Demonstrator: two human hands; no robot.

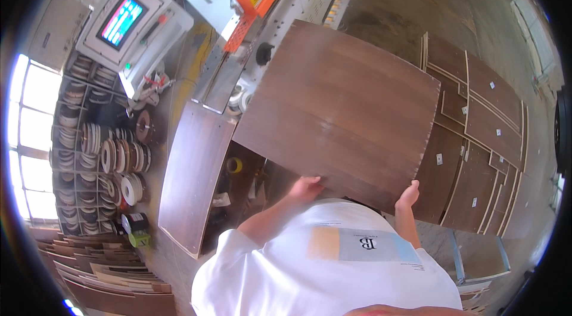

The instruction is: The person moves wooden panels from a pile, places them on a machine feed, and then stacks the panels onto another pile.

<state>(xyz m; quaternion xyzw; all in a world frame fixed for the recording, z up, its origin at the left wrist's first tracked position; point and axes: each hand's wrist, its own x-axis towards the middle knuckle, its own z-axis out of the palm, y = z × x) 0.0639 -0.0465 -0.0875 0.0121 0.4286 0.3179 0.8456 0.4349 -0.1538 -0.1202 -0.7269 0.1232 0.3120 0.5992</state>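
Concrete floor: stack of brown panels directly on it.

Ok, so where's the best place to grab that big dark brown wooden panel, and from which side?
Probably along the near edge of the big dark brown wooden panel, approached from the person's side, hands spread toward its two corners. It is wide, flat and thin, so a spaced two-handed grip should stop it twisting. The left hand and right hand already sit on that edge.

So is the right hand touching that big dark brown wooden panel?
Touching: the head view shows the right hand gripping the near edge of the big dark brown wooden panel.
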